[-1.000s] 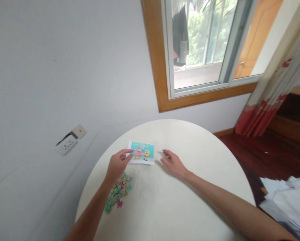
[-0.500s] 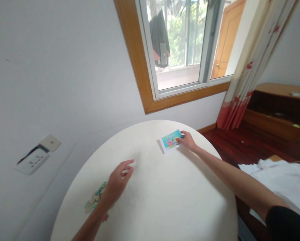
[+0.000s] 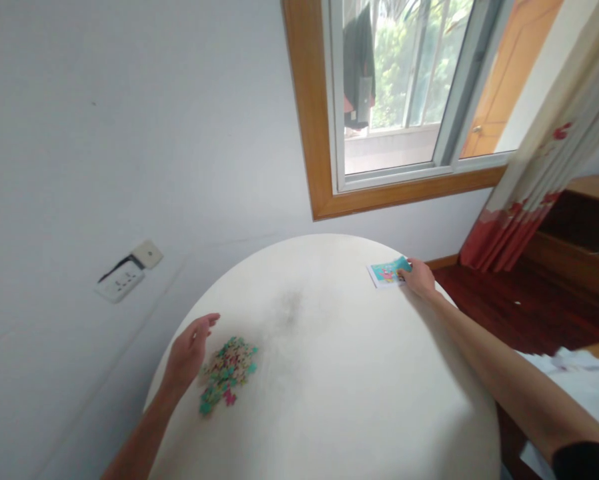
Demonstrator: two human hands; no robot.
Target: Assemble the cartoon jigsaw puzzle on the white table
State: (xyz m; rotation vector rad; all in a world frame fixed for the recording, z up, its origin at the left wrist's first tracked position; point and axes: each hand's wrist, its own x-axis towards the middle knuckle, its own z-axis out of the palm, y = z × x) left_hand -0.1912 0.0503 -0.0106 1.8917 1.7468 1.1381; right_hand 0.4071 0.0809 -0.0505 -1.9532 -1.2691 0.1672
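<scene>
The thumb and fingers (image 3: 406, 272) of the right hand (image 3: 421, 279) pinch the right end of a small rectangular white-bordered turquoise paper card (image 3: 384, 273), its cartoon print facing up, at the far right edge of a round white table (image 3: 339, 380); whether the card lies fully flat there cannot be told. The fingers of the left hand (image 3: 187, 350) are loosely bent and slightly spread, with nothing visible between them, just left of a loose heap of green, beige and pink jigsaw pieces (image 3: 229, 367) on the left of the table. What has just changed is the card's place: a second ago it lay at the left hand's fingertips, just beyond the heap, and half a second ago the right hand had it nearer the far middle. Card and heap are now well apart on opposite sides, which, as a judgement, leaves the left hand free beside the pieces while the right is occupied. The left hand has also shifted leftward, so its forearm no longer covers part of the heap, and a deep-pink piece (image 3: 229, 397) shows at the near end. Farther out, the brown wooden window frame (image 3: 324, 200) and the cream-and-red fabric curtain (image 3: 504, 220) differ only by the turn of the view
</scene>
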